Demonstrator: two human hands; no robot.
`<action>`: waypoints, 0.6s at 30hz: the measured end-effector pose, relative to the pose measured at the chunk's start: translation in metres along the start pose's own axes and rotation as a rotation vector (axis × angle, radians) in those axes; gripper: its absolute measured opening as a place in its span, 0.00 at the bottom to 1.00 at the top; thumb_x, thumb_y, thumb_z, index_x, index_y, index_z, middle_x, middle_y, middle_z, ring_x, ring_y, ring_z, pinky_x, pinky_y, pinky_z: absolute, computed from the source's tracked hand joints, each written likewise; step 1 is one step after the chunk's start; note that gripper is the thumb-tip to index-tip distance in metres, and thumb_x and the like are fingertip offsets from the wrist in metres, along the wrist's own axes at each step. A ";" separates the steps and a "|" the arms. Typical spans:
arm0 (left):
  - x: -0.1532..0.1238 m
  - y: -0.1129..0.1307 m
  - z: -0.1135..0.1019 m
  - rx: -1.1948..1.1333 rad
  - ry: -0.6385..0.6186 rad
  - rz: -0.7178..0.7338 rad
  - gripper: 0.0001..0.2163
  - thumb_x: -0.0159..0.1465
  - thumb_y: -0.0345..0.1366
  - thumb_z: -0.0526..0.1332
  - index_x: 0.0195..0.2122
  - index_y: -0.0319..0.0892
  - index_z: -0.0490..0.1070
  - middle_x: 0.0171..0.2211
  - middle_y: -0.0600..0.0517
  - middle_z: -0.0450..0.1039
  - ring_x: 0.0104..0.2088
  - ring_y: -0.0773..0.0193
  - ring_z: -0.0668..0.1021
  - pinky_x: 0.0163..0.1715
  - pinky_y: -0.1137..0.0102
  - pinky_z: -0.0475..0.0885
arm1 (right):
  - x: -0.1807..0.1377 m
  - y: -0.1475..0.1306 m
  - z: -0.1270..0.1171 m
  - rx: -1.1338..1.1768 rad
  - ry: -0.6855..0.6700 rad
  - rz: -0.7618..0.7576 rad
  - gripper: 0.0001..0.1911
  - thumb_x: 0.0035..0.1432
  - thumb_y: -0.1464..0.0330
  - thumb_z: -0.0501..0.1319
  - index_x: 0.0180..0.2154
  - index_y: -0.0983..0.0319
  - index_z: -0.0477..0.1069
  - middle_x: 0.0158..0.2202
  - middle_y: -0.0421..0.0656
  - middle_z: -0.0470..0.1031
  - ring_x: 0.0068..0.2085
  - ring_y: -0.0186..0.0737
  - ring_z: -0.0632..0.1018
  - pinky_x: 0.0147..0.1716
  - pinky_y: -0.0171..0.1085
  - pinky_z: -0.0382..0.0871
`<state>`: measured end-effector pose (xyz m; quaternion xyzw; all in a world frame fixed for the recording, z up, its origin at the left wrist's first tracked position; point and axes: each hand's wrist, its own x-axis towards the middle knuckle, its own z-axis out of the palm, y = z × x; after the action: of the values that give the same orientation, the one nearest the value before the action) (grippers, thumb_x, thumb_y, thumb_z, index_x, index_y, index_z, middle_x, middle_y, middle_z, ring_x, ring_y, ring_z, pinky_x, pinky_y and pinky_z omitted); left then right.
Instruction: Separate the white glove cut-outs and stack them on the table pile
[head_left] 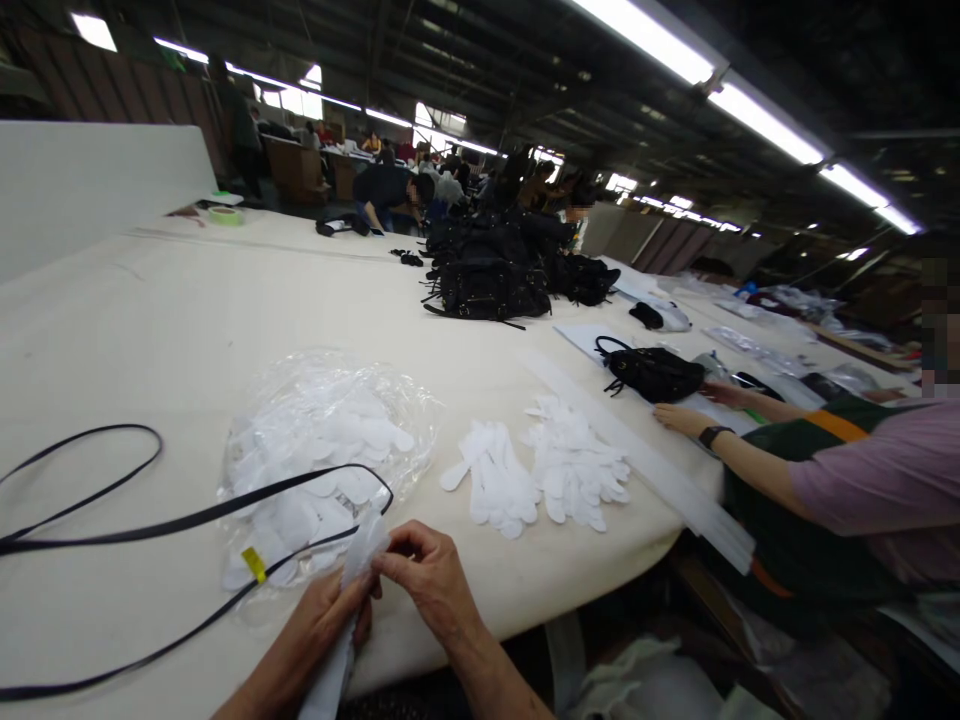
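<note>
A long white strip (365, 545) of thin, flexible material runs between my hands near the table's front edge. My left hand (330, 608) is wrapped round its middle, and the strip's tail hangs below. The fingers of my right hand (429, 575) pinch the strip's edge close to its upper end. A narrow black strap (225, 512) loops across the table and passes behind the strip's top; whether it touches the strip I cannot tell. Behind my hands lies a clear plastic bag (259, 410) full of white rounded pieces (341, 425).
Two piles of white pieces, a left pile (495, 480) and a right pile (577, 465), lie right of the bag. Beyond them is a flat translucent strip (637, 455). A co-worker's hand (679, 418) is beside a black bag (652, 373). More black bags (487, 285) are heaped farther back.
</note>
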<state>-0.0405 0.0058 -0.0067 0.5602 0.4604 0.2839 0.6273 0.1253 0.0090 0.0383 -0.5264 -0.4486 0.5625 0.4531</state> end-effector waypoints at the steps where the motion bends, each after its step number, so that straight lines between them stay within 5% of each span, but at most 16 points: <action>1: 0.000 0.000 -0.001 0.019 -0.009 0.005 0.19 0.67 0.54 0.52 0.30 0.44 0.69 0.16 0.56 0.71 0.22 0.61 0.72 0.27 0.70 0.66 | -0.001 -0.001 0.000 -0.026 0.018 -0.007 0.05 0.48 0.67 0.69 0.28 0.61 0.76 0.24 0.37 0.76 0.27 0.33 0.74 0.27 0.32 0.64; 7: -0.003 0.004 -0.003 0.130 0.026 0.051 0.23 0.68 0.52 0.50 0.23 0.44 0.71 0.24 0.53 0.73 0.29 0.59 0.73 0.33 0.69 0.66 | -0.005 0.008 0.006 -0.001 0.088 -0.070 0.07 0.50 0.64 0.69 0.26 0.61 0.76 0.24 0.37 0.74 0.29 0.34 0.72 0.31 0.33 0.66; 12: -0.005 0.001 -0.002 0.088 0.035 0.031 0.22 0.67 0.53 0.51 0.25 0.44 0.70 0.21 0.54 0.71 0.26 0.60 0.72 0.29 0.69 0.65 | -0.006 0.016 0.011 0.201 0.112 -0.022 0.11 0.49 0.65 0.69 0.36 0.61 0.77 0.22 0.35 0.70 0.25 0.33 0.72 0.28 0.33 0.66; 18: -0.004 -0.004 -0.002 0.163 0.031 0.057 0.23 0.67 0.54 0.51 0.23 0.44 0.69 0.23 0.53 0.73 0.27 0.59 0.74 0.33 0.68 0.66 | -0.009 0.013 0.008 0.219 0.070 0.018 0.08 0.51 0.63 0.68 0.31 0.62 0.77 0.22 0.37 0.74 0.25 0.33 0.73 0.28 0.33 0.66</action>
<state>-0.0447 0.0020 -0.0092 0.6179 0.4756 0.2720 0.5639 0.1174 -0.0029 0.0277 -0.4970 -0.3636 0.5934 0.5183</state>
